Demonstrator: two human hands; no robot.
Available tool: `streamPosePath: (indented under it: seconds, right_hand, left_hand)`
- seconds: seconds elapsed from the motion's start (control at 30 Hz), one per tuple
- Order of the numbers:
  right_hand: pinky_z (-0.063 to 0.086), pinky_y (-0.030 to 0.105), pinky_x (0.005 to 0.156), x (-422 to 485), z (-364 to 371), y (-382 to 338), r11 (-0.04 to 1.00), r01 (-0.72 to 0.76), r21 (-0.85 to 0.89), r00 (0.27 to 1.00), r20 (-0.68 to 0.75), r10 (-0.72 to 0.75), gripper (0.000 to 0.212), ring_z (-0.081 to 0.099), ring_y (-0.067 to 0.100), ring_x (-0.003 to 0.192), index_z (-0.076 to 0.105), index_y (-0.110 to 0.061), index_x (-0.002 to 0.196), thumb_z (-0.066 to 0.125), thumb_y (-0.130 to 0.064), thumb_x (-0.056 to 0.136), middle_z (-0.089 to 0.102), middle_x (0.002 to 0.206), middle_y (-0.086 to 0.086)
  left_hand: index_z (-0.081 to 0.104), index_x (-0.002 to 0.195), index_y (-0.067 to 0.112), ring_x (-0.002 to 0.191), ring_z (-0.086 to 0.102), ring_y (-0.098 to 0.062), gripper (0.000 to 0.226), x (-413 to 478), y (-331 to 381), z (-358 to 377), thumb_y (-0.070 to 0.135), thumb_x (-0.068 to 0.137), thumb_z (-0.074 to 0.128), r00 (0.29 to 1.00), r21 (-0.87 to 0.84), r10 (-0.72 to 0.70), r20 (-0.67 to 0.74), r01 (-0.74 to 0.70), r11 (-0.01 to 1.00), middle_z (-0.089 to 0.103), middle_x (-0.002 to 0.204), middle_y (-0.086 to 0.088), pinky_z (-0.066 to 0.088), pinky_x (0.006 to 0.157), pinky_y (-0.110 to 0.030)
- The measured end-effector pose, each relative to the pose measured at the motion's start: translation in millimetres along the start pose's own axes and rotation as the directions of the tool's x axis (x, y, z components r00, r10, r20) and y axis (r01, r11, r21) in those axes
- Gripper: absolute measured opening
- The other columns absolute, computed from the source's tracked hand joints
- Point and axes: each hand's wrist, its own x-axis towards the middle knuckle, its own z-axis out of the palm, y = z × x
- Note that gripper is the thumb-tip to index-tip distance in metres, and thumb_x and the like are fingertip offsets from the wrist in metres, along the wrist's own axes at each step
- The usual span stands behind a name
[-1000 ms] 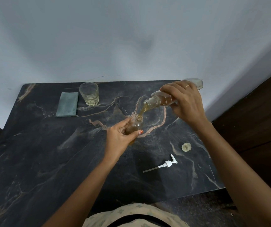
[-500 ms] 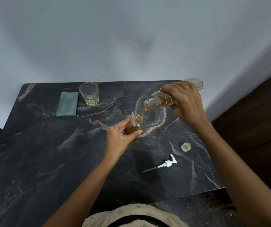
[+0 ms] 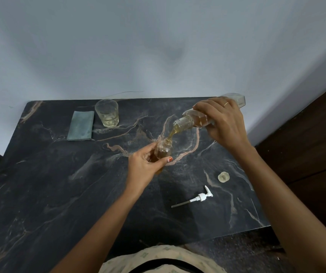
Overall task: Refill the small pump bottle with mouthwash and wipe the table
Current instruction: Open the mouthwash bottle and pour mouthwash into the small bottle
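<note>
The fingers (image 3: 152,149) of the left hand (image 3: 144,166) curl around the lower body of the small bottle (image 3: 163,150), thumb tip on its near side, holding it upright near the middle of the desk (image 3: 59,184). Going from the left edge: a folded grey-green cloth (image 3: 81,126) lies flat near the far left corner, and just to its right stands a clear glass (image 3: 107,113) with a little pale liquid at the bottom, close to the far edge. Next comes the small bottle, its open neck up and amber liquid already inside. A thin stream of mouthwash (image 3: 172,133) falls into that neck from the large clear bottle (image 3: 195,120), which is tipped mouth-down to the left above the desk. The right hand (image 3: 223,123) is wrapped over this large bottle's body, fingers closed around it, a ring on one finger. Nearer the front right corner the white pump head (image 3: 199,198) lies on its side with its tube pointing left, and a small pale cap (image 3: 223,176) sits just beyond it, toward the right edge
</note>
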Motion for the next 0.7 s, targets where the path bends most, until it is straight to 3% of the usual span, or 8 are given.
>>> streamPosePath:
  seconds: [0.17,0.33,0.6,0.7]
  right_hand:
    - [0.035,0.033,0.081,-0.1,-0.1,-1.5,1.0,-0.002,0.005,1.0,0.005,0.002,0.019,0.065,0.025,0.088,0.064,-0.011,0.097,0.058,-0.005,0.08,0.071,0.095,0.001]
    - [0.037,0.035,0.08,-0.2,-0.5,-1.8,1.0,-0.008,0.011,1.0,0.01,0.008,0.019,0.065,0.025,0.088,0.064,-0.011,0.097,0.059,-0.004,0.08,0.071,0.095,0.001]
    - [0.036,0.035,0.08,-0.5,-2.7,-1.0,1.0,0.004,0.005,1.0,0.009,-0.004,0.019,0.065,0.025,0.089,0.064,-0.011,0.097,0.057,-0.007,0.08,0.071,0.096,0.001]
    - [0.035,0.034,0.08,-0.5,-2.4,-1.2,1.0,0.008,0.006,1.0,0.001,-0.008,0.019,0.065,0.025,0.088,0.065,-0.011,0.097,0.059,-0.005,0.079,0.071,0.095,0.002]
  left_hand:
    - [0.06,0.111,0.025,0.093,0.065,-0.001,0.052,1.5,0.7,0.4,0.01,0.065,0.079,1.0,0.016,0.013,-0.002,-0.013,1.0,0.068,0.098,0.014,0.049,0.082,-0.011]
    - [0.061,0.114,0.015,0.094,0.065,-0.002,0.053,1.7,-1.0,2.1,0.011,0.064,0.079,1.0,0.007,-0.004,-0.006,0.004,1.0,0.068,0.102,0.008,0.049,0.083,-0.013]
    - [0.061,0.113,0.018,0.093,0.065,-0.001,0.051,0.7,-0.2,3.8,0.007,0.065,0.078,1.0,0.0,0.009,0.004,-0.009,1.0,0.069,0.101,0.005,0.048,0.082,-0.011]
    - [0.061,0.115,0.009,0.095,0.065,-0.002,0.053,0.8,-0.7,4.2,0.007,0.065,0.078,1.0,0.002,0.003,0.001,-0.003,1.0,0.069,0.105,-0.001,0.049,0.085,-0.014]
